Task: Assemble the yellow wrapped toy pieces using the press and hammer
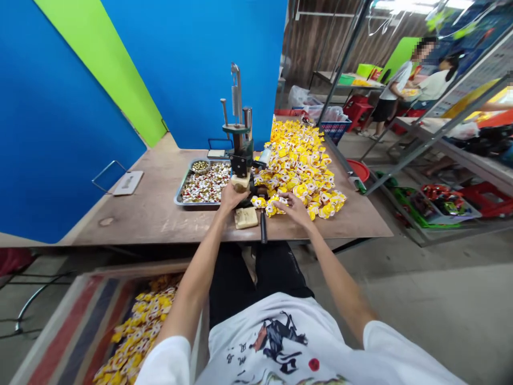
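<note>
Two hands work at the near edge of a plywood table point(152, 214). Farthest left, one steel tray point(179, 195) holds a heap of small white-and-red pieces and one round dish point(200, 167) of small gold-coloured pieces. Just right of the tray stands one bench hand press point(241, 152). The left hand point(233, 198) curls around one pale block point(240, 183) under the press, though whether it pinches is hard to tell. A second pale block point(246, 217) and one black handle point(263, 227) lie just nearer, between the hands. The right hand point(295, 209), fingers spread, lies on the edge of a mound of yellow sachets point(298, 171), too many to count. Fingers near the press could get pinched if it drops, and sachets could slide off the table edge.
</note>
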A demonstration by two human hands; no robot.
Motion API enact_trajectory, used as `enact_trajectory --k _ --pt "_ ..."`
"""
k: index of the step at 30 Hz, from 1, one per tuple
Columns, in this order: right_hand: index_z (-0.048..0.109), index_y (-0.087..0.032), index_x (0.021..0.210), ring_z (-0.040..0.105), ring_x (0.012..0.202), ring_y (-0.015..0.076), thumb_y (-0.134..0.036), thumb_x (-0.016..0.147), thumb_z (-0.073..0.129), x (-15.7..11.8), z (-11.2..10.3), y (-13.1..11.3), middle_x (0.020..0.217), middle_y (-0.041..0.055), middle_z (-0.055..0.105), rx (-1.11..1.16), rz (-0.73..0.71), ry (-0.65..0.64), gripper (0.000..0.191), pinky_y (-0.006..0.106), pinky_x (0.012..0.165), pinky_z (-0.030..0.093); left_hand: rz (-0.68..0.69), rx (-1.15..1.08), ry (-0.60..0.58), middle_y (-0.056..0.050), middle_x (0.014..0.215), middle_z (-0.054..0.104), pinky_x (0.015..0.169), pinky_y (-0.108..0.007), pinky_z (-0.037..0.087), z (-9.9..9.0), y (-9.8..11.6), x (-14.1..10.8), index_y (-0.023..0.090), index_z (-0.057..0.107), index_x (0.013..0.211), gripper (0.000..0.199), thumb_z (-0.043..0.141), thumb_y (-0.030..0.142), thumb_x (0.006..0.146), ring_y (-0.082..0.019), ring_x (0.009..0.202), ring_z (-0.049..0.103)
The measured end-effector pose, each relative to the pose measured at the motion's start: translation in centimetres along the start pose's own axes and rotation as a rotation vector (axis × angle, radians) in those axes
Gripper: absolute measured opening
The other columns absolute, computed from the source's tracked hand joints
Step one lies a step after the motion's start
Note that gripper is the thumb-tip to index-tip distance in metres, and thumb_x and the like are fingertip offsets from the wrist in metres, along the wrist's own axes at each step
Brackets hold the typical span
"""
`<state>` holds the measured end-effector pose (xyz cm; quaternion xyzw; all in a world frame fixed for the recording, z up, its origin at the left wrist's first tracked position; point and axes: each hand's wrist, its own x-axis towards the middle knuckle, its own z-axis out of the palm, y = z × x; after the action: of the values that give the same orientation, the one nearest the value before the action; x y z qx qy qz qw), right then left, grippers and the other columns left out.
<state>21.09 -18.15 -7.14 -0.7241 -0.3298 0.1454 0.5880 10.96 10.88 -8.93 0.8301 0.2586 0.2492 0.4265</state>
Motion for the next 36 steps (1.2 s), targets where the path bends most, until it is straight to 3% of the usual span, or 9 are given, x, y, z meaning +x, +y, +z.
enact_trajectory --k 3,7,11,15,22,25,28,33,36 --pt "0.078 -0.023 0.116 0.077 0.109 0.0255 -0.066 0.086 0.086 1.3 0.2 -0.7 0.124 0.0088 0.080 0.045 0.004 -0.093 0.053 0.039 0.094 0.067 0.094 -0.094 0.020 -0.014 0.133 0.078 0.110 -0.043 0.059 -0.8 0.1 -1.6 0.018 0.063 0.140 0.077 0.095 0.037 0.073 -0.030 0.122 0.074" --pt "0.068 -0.024 0.114 0.077 0.076 0.0200 -0.066 0.076 0.095 3.9 3.6 -1.8 0.097 0.0043 0.081 0.237 0.190 -0.147 0.063 0.030 0.063 0.065 0.218 -0.152 0.289 -0.017 0.148 0.065 0.123 -0.049 0.053 -2.0 0.4 -7.5 0.021 0.051 0.156 0.081 0.088 0.035 0.086 -0.030 0.137 0.067" --pt "0.061 -0.023 0.095 0.069 0.057 0.0144 -0.065 0.067 0.101 6.6 8.8 -2.4 0.076 -0.0010 0.075 0.270 0.249 -0.261 0.065 0.023 0.049 0.055 0.336 -0.174 0.112 -0.017 0.152 0.062 0.104 -0.044 0.066 -1.0 0.6 -12.0 0.026 0.054 0.156 0.073 0.086 0.040 0.092 -0.030 0.132 0.071" --pt "0.070 -0.020 0.095 0.073 0.062 0.0144 -0.068 0.072 0.098 8.3 11.4 -2.4 0.088 0.0032 0.079 0.372 0.328 -0.299 0.060 0.026 0.059 0.065 0.202 -0.300 0.286 -0.014 0.134 0.071 0.093 -0.039 0.070 0.7 -0.5 -11.2 0.023 0.061 0.138 0.053 0.084 0.047 0.097 -0.025 0.113 0.079" --pt "0.071 -0.023 0.113 0.083 0.099 0.0242 -0.071 0.094 0.080 11.0 4.6 -1.6 0.108 0.0085 0.081 0.473 0.316 -0.051 0.053 0.043 0.100 0.073 -0.110 -0.214 0.387 -0.010 0.116 0.078 0.085 -0.036 0.068 1.8 0.7 -7.6 0.023 0.060 0.123 0.050 0.087 0.052 0.092 -0.024 0.094 0.082" --pt "0.070 -0.020 0.113 0.081 0.112 0.0288 -0.082 0.099 0.063 15.5 1.1 -2.1 0.113 0.0159 0.081 0.533 0.326 -0.002 0.064 0.047 0.106 0.070 -0.205 -0.094 0.368 -0.010 0.113 0.079 0.087 -0.036 0.066 2.4 2.2 -6.4 0.025 0.059 0.124 0.041 0.082 0.045 0.097 -0.026 0.098 0.082" --pt "0.066 -0.018 0.109 0.080 0.114 0.0330 -0.088 0.097 0.060 22.5 -0.4 -3.1 0.108 0.0180 0.079 0.558 0.404 -0.135 0.071 0.052 0.100 0.071 -0.267 0.017 0.367 -0.011 0.107 0.079 0.087 -0.037 0.063 3.1 3.1 -5.8 0.025 0.060 0.125 0.036 0.079 0.043 0.099 -0.031 0.105 0.081" --pt "0.056 -0.019 0.088 0.076 0.079 0.0191 -0.078 0.113 0.034 31.8 -0.2 -8.7 0.079 0.0012 0.063 0.536 0.412 -0.104 0.068 0.048 0.082 0.070 -0.272 0.062 0.341 -0.013 0.110 0.081 0.087 -0.036 0.061 3.3 3.5 -6.0 0.024 0.059 0.127 0.036 0.077 0.043 0.101 -0.033 0.109 0.081" --pt "0.054 -0.017 0.079 0.070 0.069 0.0105 -0.079 0.108 -0.006 29.4 0.2 -14.4 0.071 -0.0027 0.053 0.413 0.104 -0.060 0.091 0.037 0.077 0.063 -0.281 0.076 0.325 -0.014 0.111 0.081 0.089 -0.037 0.060 3.1 3.4 -6.1 0.023 0.059 0.128 0.040 0.079 0.043 0.100 -0.035 0.111 0.081"
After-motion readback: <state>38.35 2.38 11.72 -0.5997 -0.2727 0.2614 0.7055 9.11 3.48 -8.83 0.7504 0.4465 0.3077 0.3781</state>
